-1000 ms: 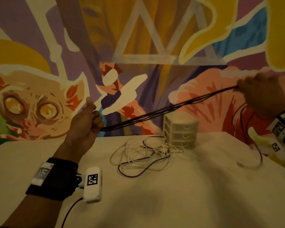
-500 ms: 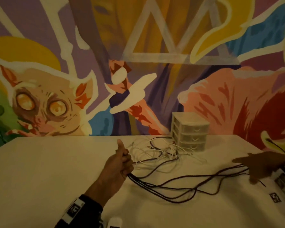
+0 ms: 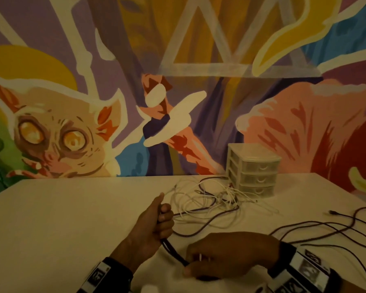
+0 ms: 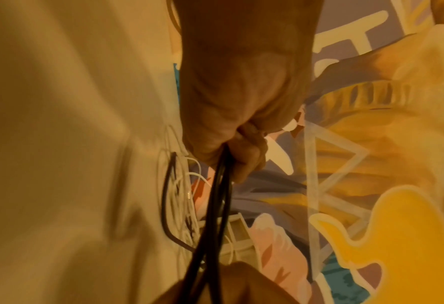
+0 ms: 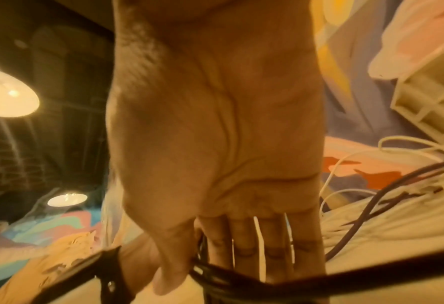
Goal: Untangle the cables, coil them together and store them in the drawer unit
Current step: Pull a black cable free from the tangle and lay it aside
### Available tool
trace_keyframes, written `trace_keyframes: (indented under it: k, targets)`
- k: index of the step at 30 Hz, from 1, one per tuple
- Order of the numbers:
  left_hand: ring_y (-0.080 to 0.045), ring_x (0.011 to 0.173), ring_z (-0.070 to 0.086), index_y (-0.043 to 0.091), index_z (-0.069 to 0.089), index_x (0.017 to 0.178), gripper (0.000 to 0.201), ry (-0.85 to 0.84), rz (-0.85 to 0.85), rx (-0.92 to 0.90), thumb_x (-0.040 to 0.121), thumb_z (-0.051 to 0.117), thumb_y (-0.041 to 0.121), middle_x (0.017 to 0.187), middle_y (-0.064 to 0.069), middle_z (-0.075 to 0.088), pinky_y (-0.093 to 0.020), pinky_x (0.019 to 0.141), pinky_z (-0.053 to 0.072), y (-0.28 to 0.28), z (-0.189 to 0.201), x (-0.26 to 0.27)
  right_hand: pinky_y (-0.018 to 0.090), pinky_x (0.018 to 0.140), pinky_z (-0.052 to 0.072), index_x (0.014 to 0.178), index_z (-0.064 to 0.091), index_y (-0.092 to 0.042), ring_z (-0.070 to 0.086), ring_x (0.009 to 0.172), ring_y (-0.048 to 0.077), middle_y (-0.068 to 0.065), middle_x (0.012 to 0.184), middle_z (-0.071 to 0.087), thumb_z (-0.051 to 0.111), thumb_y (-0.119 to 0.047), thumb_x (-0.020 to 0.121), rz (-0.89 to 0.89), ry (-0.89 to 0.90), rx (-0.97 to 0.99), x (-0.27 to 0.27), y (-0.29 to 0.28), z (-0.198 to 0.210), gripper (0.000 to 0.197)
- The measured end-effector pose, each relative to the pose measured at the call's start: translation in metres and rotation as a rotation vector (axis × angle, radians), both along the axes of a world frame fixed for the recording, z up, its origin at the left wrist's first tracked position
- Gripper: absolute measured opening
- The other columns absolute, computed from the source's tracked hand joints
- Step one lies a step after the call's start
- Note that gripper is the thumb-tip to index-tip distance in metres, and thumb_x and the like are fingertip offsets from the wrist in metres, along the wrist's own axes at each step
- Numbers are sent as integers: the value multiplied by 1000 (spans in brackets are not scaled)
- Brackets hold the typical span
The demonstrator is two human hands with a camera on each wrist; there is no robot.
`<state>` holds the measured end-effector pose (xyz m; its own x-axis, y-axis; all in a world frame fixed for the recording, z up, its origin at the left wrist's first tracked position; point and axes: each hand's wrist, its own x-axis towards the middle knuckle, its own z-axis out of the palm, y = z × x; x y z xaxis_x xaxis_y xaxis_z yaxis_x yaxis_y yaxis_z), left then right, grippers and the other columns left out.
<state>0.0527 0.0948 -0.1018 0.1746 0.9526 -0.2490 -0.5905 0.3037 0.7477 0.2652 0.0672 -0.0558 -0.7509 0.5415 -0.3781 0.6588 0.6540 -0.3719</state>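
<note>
My left hand (image 3: 159,224) grips a bundle of dark cable strands (image 3: 173,250) in its fist just above the table, thumb up. The strands run down to my right hand (image 3: 226,256), which lies low on the table and pinches them between thumb and fingers (image 5: 189,265). In the left wrist view the dark strands (image 4: 215,205) hang from the fist. More loops of the dark cable (image 3: 325,231) trail to the right. A tangle of white cables (image 3: 209,197) with a dark one through it lies behind my hands. The three-drawer unit (image 3: 253,170) stands at the back, drawers closed.
The white table (image 3: 61,218) meets a painted mural wall at the back. A loose cable plug (image 3: 333,212) lies near the right edge. Wrist bands with markers sit on both forearms.
Both hands have come down from holding the dark strands stretched in the air. The right hand has moved left across the table and now grips the strands close to the left fist.
</note>
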Motion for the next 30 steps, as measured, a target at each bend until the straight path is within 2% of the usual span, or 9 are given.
trace_keyframes:
  k: [4, 8, 11, 15, 19, 21, 23, 27, 30]
  targets:
    - [-8, 36, 16, 18, 45, 65, 45, 128, -52, -41, 105, 50, 36, 56, 3, 24, -20, 36, 11, 6, -12, -2, 30, 94, 55, 121, 70, -24, 71, 100, 12, -3, 116, 76, 54, -62, 103, -31, 146, -23, 6, 17, 2, 44]
    - [-8, 39, 14, 18, 48, 65, 37, 162, -14, -40, 101, 45, 23, 58, 2, 25, -18, 35, 12, 7, -19, -5, 28, 82, 59, 107, 75, -26, 73, 84, 6, -8, 99, 78, 59, -50, 105, -177, 311, 204, 29, 59, 6, 29]
    - [-8, 40, 15, 16, 49, 72, 33, 144, 44, -51, 103, 41, 21, 59, 3, 30, -19, 34, 14, 10, -25, -8, 28, 81, 56, 99, 74, -32, 69, 87, 3, -19, 95, 73, 65, -45, 101, -269, 138, 400, 45, 93, 4, 15]
    - [-9, 41, 15, 16, 47, 73, 33, 140, 46, -75, 105, 39, 22, 60, 2, 32, -20, 36, 12, 13, -27, -10, 28, 90, 53, 116, 76, -29, 67, 104, 10, -11, 115, 73, 63, -34, 99, -225, -193, 293, 45, 102, -8, 22]
    - [-10, 42, 14, 17, 46, 70, 35, 159, 21, -98, 104, 40, 23, 59, 1, 31, -21, 40, 10, 14, -27, -7, 22, 72, 58, 97, 80, -28, 69, 74, -2, -13, 86, 76, 66, -31, 99, -366, 111, 385, 38, 120, 26, 14]
    - [-10, 41, 14, 17, 46, 68, 39, 159, 4, -104, 105, 41, 25, 59, 1, 30, -20, 39, 10, 15, -26, -5, 31, 71, 58, 82, 71, -26, 69, 71, 6, -8, 79, 74, 64, -30, 101, -492, 270, 566, 33, 150, 47, 20]
    - [-10, 40, 13, 18, 46, 63, 43, 145, -11, -114, 105, 43, 26, 59, 1, 27, -19, 39, 10, 14, -23, -5, 39, 78, 54, 76, 58, -26, 69, 86, 24, -1, 85, 70, 59, -22, 102, -525, 236, 729, 20, 182, 63, 27]
    - [-10, 42, 12, 21, 44, 57, 45, 161, -45, -108, 102, 46, 28, 59, 2, 23, -21, 40, 11, 12, -16, -3, 41, 105, 49, 122, 68, -7, 63, 125, 35, 16, 134, 67, 52, -15, 106, -609, -225, 687, 6, 240, 41, 24]
    - [-10, 43, 11, 22, 42, 61, 42, 167, -52, -101, 102, 45, 28, 60, 3, 21, -20, 39, 10, 9, -14, -2, 30, 103, 50, 136, 62, 1, 59, 133, 35, 17, 143, 62, 59, -8, 105, -592, -347, 583, -22, 223, 37, 33]
